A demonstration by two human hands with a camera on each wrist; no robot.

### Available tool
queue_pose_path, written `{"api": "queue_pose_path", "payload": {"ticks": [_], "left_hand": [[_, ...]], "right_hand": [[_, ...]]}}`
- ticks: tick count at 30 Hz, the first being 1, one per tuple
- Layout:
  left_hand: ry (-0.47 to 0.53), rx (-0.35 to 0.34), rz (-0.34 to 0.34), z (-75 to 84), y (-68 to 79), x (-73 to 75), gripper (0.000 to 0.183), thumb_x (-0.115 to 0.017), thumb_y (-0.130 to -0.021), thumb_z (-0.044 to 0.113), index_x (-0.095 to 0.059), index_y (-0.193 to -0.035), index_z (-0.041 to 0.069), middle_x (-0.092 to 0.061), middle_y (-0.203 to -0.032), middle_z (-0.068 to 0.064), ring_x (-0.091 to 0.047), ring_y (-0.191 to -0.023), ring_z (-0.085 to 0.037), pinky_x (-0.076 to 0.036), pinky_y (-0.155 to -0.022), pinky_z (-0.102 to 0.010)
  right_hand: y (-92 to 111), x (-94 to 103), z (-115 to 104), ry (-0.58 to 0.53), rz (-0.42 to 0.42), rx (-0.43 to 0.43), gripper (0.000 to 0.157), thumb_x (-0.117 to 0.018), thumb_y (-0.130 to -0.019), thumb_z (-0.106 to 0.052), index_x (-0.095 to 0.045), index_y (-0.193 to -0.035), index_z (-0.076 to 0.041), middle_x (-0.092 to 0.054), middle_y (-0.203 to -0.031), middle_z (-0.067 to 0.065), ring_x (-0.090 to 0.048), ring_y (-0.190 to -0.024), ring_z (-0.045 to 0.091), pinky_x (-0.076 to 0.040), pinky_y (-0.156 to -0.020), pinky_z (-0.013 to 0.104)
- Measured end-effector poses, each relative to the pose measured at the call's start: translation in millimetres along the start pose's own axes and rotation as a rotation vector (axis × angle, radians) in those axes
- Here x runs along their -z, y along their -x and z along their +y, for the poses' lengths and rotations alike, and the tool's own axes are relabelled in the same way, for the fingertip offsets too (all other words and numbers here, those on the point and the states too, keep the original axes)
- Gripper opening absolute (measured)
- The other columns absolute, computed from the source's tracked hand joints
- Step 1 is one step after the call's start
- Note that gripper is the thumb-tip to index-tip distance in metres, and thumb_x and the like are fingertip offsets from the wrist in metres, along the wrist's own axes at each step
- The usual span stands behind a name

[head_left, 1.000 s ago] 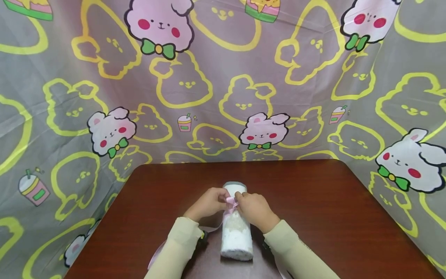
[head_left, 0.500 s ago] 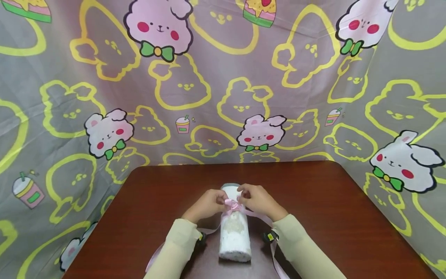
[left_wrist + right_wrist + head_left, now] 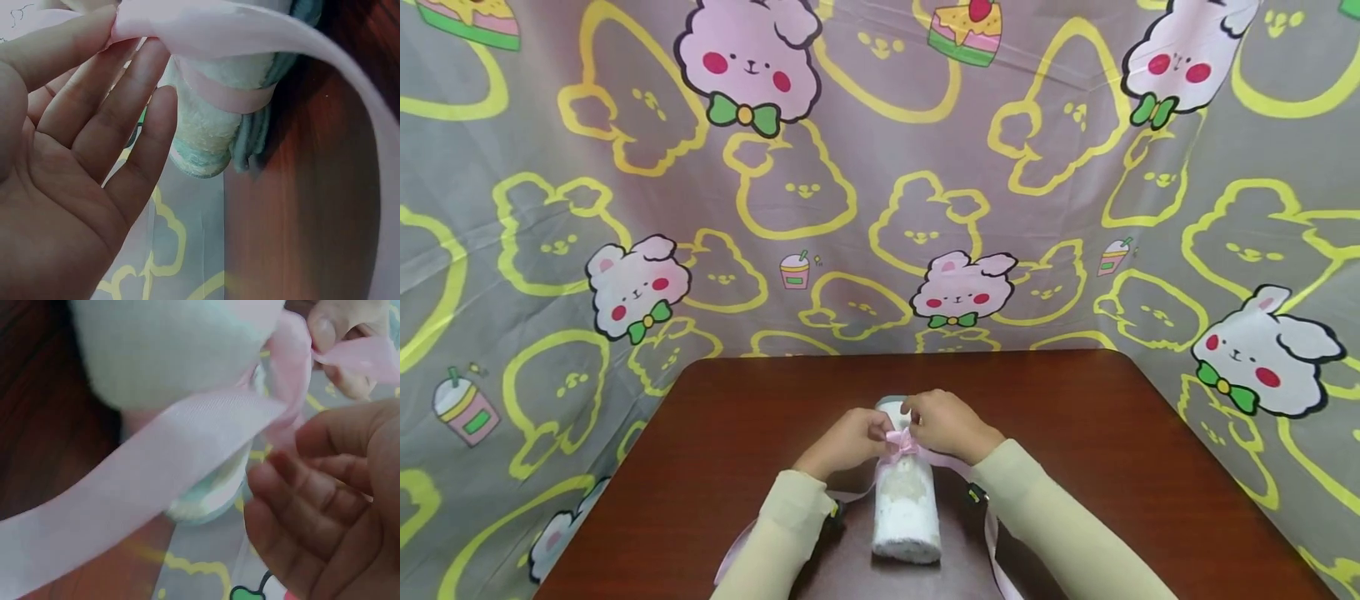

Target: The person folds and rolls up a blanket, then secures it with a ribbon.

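A white rolled towel point(image 3: 906, 508) lies lengthwise on the table, its green edge showing in the left wrist view. A pink ribbon point(image 3: 904, 443) goes round its upper part, with a bow-like gathering on top. My left hand point(image 3: 848, 439) pinches a part of that ribbon point(image 3: 362, 356) between thumb and fingertips. On the other side, my right hand point(image 3: 953, 427) hovers close over the knot; its fingers point(image 3: 269, 531) are loosely bent, and thumb and fingertips stand apart right at the ribbon. One long tail passes below my right palm.
Ribbon tails trail down along both forearms toward the near edge of the brown table point(image 3: 760, 400). Small black devices point(image 3: 977, 493) sit under the wrists. A grey cloth point(image 3: 850, 200) with rabbit prints hangs behind and at both sides.
My right hand drew off the knot to the right, uncovering the bow and tail, then came back left over it. My left hand has kept its pinch on the ribbon.
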State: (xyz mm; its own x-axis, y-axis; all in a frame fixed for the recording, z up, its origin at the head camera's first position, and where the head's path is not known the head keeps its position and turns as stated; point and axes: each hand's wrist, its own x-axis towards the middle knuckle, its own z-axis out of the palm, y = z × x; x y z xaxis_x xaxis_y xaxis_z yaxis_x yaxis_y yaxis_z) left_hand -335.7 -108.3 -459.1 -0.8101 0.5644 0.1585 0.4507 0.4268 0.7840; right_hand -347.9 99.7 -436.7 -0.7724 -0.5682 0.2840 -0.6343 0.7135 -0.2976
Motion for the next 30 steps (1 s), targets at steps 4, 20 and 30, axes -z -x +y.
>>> {"api": "queue_pose_path", "payload": {"ticks": [4, 20, 30], "left_hand": [[0.001, -0.007, -0.003, 0.2, -0.5, 0.6, 0.014, -0.075, -0.08, 0.002, -0.065, -0.079, 0.012, -0.067, -0.075, 0.006, -0.063, -0.072, -0.008, -0.049, -0.062, -0.027], [0.023, -0.024, 0.005, -3.2, -0.4, -1.1, 0.015, -0.076, -0.081, 0.001, -0.066, -0.08, 0.012, -0.069, -0.077, 0.006, -0.065, -0.075, -0.008, -0.051, -0.064, -0.026], [-0.007, -0.028, 0.065, 2.2, 3.5, 10.7, 0.009, -0.076, -0.083, 0.011, -0.067, -0.084, 0.015, -0.064, -0.076, 0.007, -0.058, -0.07, -0.01, -0.049, -0.063, -0.027]], "right_hand": [[-1, 5.3, 10, -0.084, -0.027, 0.075, 0.023, -0.064, -0.079, -0.004, -0.071, -0.101, -0.008, -0.067, -0.091, -0.003, -0.061, -0.078, 0.011, -0.051, -0.068, 0.029], [-11, 6.6, 39, -0.489, -0.287, 0.156, 0.041, -0.074, -0.079, 0.007, -0.069, -0.116, -0.01, -0.068, -0.1, -0.004, -0.064, -0.089, 0.017, -0.054, -0.07, 0.029], [-6, 19.2, 35, -0.515, -0.231, 0.068, 0.031, -0.079, -0.082, -0.009, -0.069, -0.111, -0.007, -0.068, -0.084, -0.007, -0.064, -0.077, 0.014, -0.055, -0.066, 0.031]]}}
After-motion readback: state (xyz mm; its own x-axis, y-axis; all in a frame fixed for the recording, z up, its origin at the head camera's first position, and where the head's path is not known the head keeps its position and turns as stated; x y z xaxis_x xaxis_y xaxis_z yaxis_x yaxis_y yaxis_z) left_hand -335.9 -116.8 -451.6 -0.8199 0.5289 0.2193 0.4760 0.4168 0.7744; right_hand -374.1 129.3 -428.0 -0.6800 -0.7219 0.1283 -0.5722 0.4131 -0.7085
